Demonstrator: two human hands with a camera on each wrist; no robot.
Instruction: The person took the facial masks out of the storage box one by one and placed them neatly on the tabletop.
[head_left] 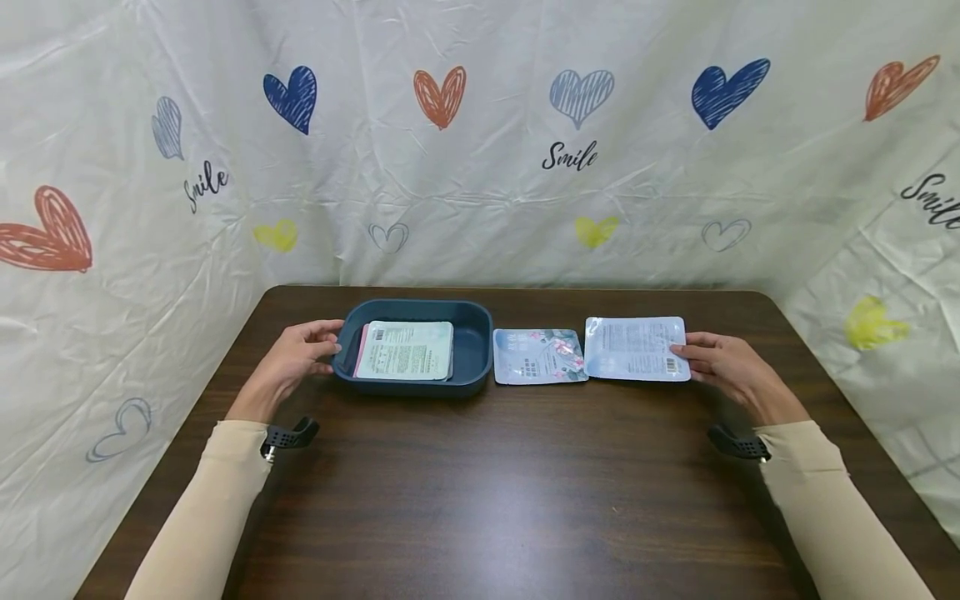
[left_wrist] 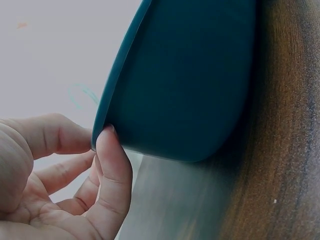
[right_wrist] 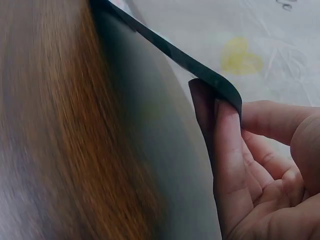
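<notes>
Head view: the right hand [head_left: 723,365] pinches a pale blue packet [head_left: 633,348] near the desk's [head_left: 480,492] far edge, beside a flowered packet [head_left: 538,357]; the left hand [head_left: 292,358] holds the tub [head_left: 472,354]. Left wrist: thumb and finger nip its rim. Right wrist: fingers pinch the packet's end, sensibly; it looks light, bendy, probably slick.

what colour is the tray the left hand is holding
Dark teal-blue; the tray shows best in the head view.
</notes>
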